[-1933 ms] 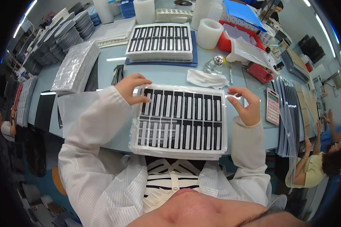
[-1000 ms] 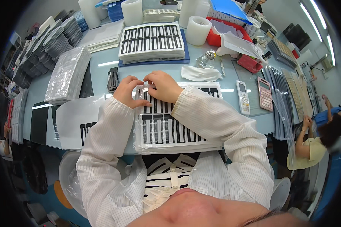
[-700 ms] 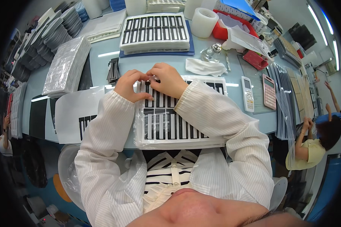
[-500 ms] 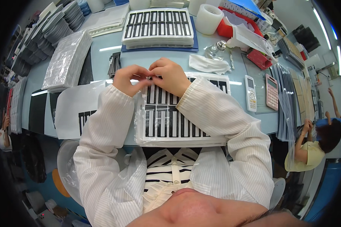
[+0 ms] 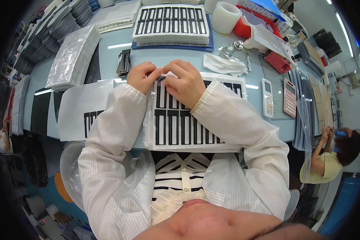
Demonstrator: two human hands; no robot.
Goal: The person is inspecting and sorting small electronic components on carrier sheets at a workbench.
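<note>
My left hand point(image 5: 143, 78) and my right hand point(image 5: 184, 83) meet over the top left part of a stack of white sheets point(image 5: 241, 86) printed with rows of black rectangular frames. Between their fingertips is a small dark strip point(image 5: 161, 79), mostly covered by the fingers. Both hands are closed in a pinch at it. My right forearm lies across the stack and hides its right middle. Just beyond my left hand lies a small pile of black strips point(image 5: 124, 63).
Farther off, another pile of framed sheets point(image 5: 171, 24) sits on a blue board. Left are a plastic-wrapped stack point(image 5: 74, 58) and a loose white sheet point(image 5: 82, 100). Right are a white cloth point(image 5: 225, 65), a glass bottle point(image 5: 235, 49), a white remote control point(image 5: 267, 98) and a pink calculator point(image 5: 289, 98).
My hands have shifted slightly at the stack's top edge, the left fingers drawing in closer. The dark strip between the fingertips shows more plainly. The whole view has shifted a little.
</note>
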